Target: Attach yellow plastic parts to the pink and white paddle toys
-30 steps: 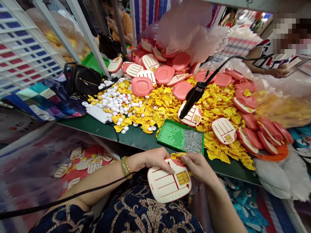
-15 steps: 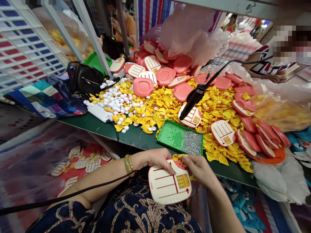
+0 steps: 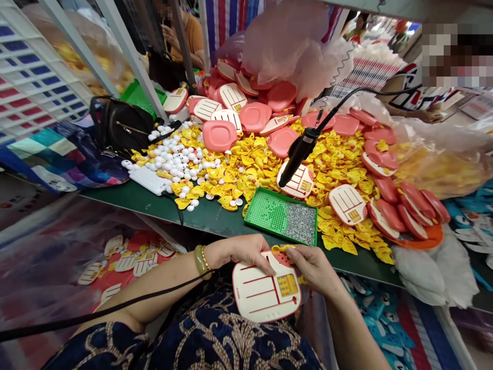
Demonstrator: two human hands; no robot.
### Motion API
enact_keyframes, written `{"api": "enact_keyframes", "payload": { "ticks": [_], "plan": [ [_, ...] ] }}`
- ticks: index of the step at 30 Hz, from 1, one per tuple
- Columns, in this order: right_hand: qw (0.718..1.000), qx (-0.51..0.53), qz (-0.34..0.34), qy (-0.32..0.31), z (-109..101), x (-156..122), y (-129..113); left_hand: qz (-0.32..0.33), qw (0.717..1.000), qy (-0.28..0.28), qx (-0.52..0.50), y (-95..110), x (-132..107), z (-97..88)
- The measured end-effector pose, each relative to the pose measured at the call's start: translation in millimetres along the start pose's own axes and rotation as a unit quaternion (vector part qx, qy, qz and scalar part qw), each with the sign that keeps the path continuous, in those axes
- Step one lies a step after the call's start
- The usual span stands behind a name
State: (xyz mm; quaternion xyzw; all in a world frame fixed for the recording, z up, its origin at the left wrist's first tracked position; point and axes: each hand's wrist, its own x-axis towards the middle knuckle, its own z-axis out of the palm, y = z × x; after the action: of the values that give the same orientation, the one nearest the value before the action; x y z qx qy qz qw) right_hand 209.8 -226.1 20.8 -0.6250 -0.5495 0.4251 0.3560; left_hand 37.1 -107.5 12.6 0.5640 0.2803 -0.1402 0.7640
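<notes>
My hands hold a flat cream-and-red plastic piece (image 3: 262,290) with red lines and a small yellow-printed panel on its face. My left hand (image 3: 244,254), wearing a green bangle and a gold bracelet, grips its upper left edge, with the fingers over its face. My right hand (image 3: 314,270) pinches a yellow plastic part (image 3: 282,248) against the top edge of the piece. The part's lower end is hidden behind my fingers.
A green bench edge (image 3: 215,218) runs beyond my hands. It bears a heap of yellow plastic parts (image 3: 246,169), white balls (image 3: 173,164), pink-red shells (image 3: 219,136), a green perforated tray (image 3: 269,215) and a black gooseneck microphone (image 3: 302,151). Co-workers sit behind the heap.
The whole scene has shifted slightly left and up in view as my head moved. My hands keep the same hold on the plastic piece and yellow part.
</notes>
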Motion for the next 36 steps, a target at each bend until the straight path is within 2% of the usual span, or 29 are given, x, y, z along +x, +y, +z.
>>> {"api": "enact_keyframes", "payload": {
  "ticks": [7, 12, 17, 23, 31, 36],
  "plan": [
    [0.999, 0.029, 0.023, -0.016, 0.4, 10.4, -4.8, -0.012, 1.000, -0.001, -0.009, -3.0, 2.1, -3.8],
    [0.993, 0.095, 0.073, -0.023, 1.9, 17.5, -5.0, -0.017, 1.000, -0.014, -0.019, -6.0, 0.7, -6.5],
    [0.955, 0.256, 0.152, -0.012, 7.1, 19.2, 1.7, -0.015, 0.998, -0.028, -0.047, -12.7, 2.8, -9.8],
    [0.945, 0.289, 0.152, -0.021, 8.4, 20.8, 6.7, 0.006, 0.999, -0.020, -0.024, -16.3, 4.3, -15.6],
    [0.883, 0.422, 0.200, -0.042, 9.3, 23.9, 15.4, 0.007, 0.999, -0.027, -0.030, -13.5, 3.4, -15.8],
    [0.869, 0.439, 0.225, -0.040, 13.4, 24.9, 19.8, 0.000, 0.999, -0.023, -0.029, -13.7, 3.1, -16.0]
  ]
}}
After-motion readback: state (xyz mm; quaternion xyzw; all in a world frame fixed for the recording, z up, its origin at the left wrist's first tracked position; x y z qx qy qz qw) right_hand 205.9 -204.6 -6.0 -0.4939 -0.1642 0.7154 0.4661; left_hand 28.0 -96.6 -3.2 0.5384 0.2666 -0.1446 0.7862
